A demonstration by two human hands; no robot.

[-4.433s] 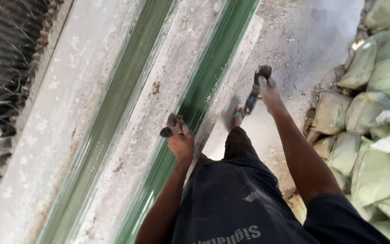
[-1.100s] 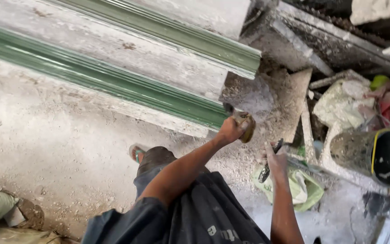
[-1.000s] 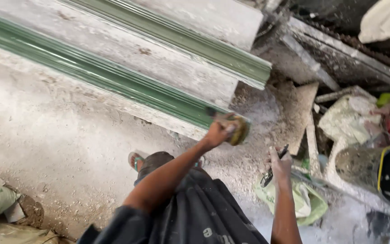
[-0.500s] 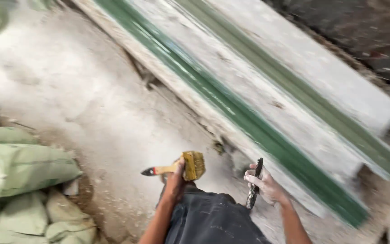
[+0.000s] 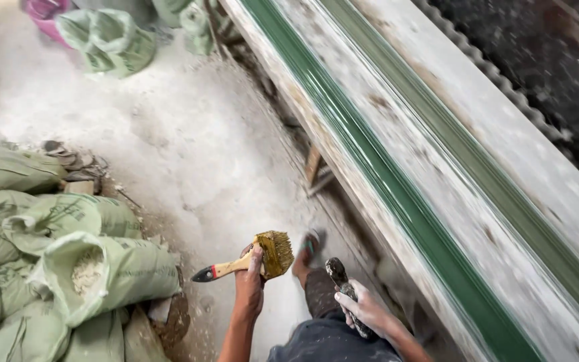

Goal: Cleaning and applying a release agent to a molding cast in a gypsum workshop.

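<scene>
**Dusty workshop floor, long moulding table: carrying stage**

Concrete floor (image 5: pixel 189 154), powdered white.

- Left hand (image 5: pixel 249 285), 6 o'clock: grip closed round the yellow-bristled brush (image 5: pixel 252 258), bristles up, handle tip toward 9.
- Right hand (image 5: pixel 363 310), just beside at 5 o'clock: grip closed on a dark, crusted tool (image 5: pixel 340 278); kind unclear.
- Green sacks (image 5: pixel 68 255), 8 o'clock, one open.
- Table (image 5: pixel 437 167) with green mould channels (image 5: pixel 397 194), 3 to 12 o'clock.

Judgement: between strokes; next move needs brush lowered into the channel.
</scene>
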